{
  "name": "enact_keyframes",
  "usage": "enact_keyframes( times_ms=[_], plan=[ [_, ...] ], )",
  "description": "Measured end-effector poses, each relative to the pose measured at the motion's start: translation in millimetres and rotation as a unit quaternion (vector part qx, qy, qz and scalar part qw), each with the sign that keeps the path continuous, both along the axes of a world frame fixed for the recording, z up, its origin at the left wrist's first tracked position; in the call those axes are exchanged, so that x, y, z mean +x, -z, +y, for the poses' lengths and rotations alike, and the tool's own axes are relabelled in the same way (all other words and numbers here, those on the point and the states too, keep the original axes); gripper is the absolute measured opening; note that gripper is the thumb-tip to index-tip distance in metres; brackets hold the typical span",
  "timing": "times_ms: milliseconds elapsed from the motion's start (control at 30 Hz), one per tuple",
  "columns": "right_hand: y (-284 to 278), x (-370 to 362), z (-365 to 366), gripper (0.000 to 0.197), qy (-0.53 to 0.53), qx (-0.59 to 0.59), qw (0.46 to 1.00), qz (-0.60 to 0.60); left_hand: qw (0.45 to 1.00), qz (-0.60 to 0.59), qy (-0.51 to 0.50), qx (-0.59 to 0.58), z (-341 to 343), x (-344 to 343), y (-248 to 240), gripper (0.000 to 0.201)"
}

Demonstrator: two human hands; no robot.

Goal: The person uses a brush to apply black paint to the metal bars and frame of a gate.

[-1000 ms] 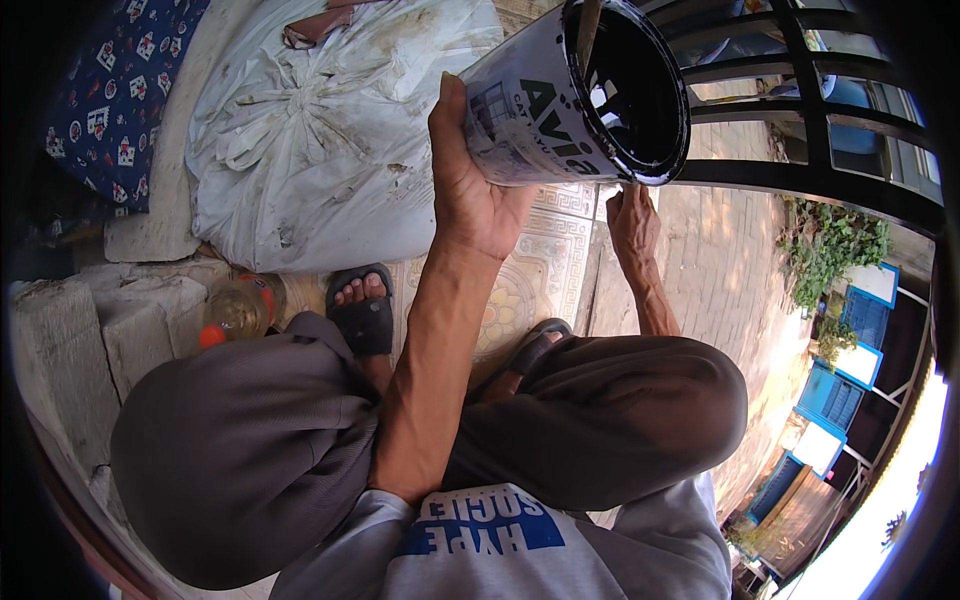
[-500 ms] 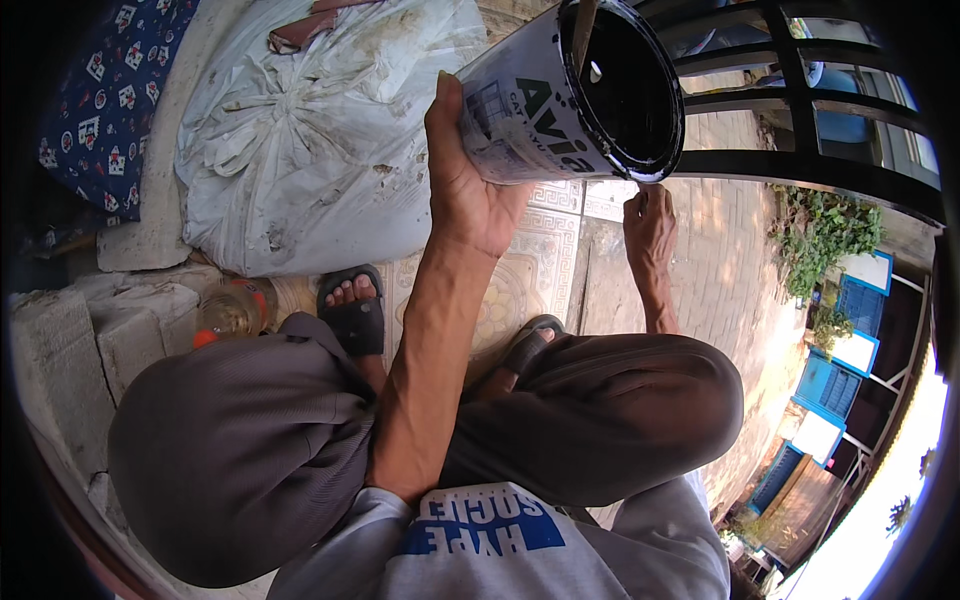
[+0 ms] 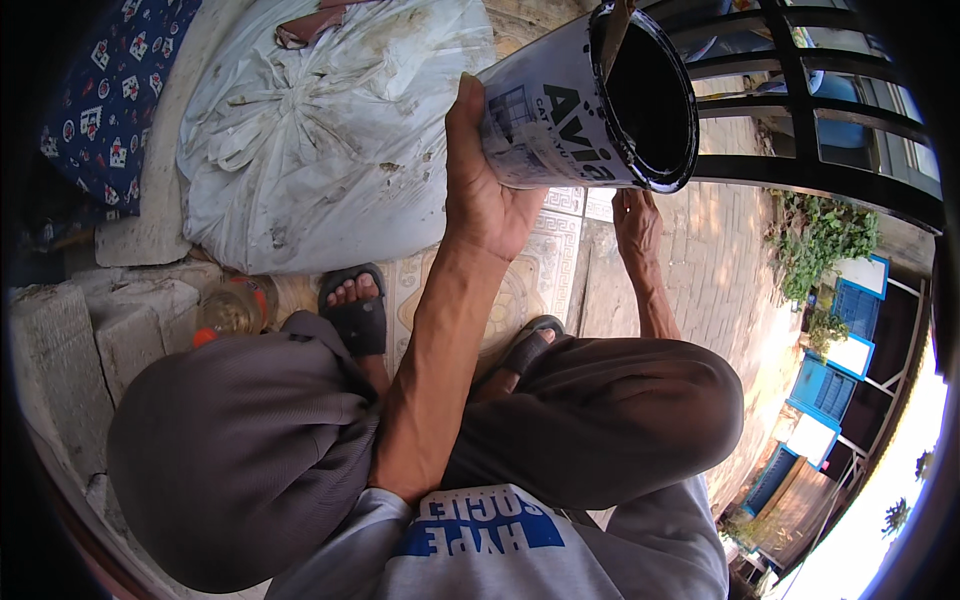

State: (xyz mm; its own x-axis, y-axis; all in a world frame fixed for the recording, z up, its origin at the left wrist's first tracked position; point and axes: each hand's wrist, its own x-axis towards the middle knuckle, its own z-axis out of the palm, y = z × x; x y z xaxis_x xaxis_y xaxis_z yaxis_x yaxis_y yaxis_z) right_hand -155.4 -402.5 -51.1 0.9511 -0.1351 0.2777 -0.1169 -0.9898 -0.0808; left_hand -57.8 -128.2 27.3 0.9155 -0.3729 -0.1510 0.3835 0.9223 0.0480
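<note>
My left hand [image 3: 487, 195] is wrapped round the side of a pale, printed paint can [image 3: 540, 130], holding it tilted with its mouth toward the right. Black paint coats the can's rim and inside. A brown wooden stick or handle [image 3: 617, 35] stands at the can's mouth, its lower part inside. Just below the rim, my right hand [image 3: 638, 230] shows with its fingers curled together. The can covers its fingertips, so whatever they hold is hidden.
A black metal railing [image 3: 800, 100] is at upper right. A white, stained sack [image 3: 320, 150] lies at upper left beside a blue patterned cloth [image 3: 110, 110]. Pale blocks [image 3: 60, 350] and a clear bottle [image 3: 235, 305] sit at left. Floor tiles [image 3: 555, 250] lie between my feet and paving.
The can has moved slightly right and down in my left hand. My right hand has shifted a little left, and more of its fingertips is behind the can.
</note>
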Motion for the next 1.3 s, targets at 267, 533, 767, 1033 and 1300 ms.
enact_keyframes(
  times_ms=[267,533,767,1033,1300],
  plan=[
    [-7.5,-2.9,21.0,0.026,-0.023,-0.105,0.994,0.007,1.0,0.01,-0.001,-0.01,3.2,3.1,2.3,0.066],
    [-42.2,-2.7,18.7,0.029,0.034,-0.029,0.995,-0.089,1.0,0.004,-0.015,-0.019,7.4,-1.2,7.5,0.065],
    [-29.0,-25.3,32.8,0.028,0.066,-0.172,0.982,0.04,1.0,-0.016,0.007,-0.019,5.0,-0.7,-1.0,0.063],
    [-55.4,5.6,27.9,0.017,0.065,-0.004,0.996,-0.069,0.999,0.004,-0.008,-0.045,1.9,-0.9,2.8,0.062],
    [-22.3,-4.1,34.5,0.031,0.067,-0.165,0.983,0.041,1.0,0.013,0.002,-0.019,0.4,-0.5,-2.6,0.058]
  ],
)
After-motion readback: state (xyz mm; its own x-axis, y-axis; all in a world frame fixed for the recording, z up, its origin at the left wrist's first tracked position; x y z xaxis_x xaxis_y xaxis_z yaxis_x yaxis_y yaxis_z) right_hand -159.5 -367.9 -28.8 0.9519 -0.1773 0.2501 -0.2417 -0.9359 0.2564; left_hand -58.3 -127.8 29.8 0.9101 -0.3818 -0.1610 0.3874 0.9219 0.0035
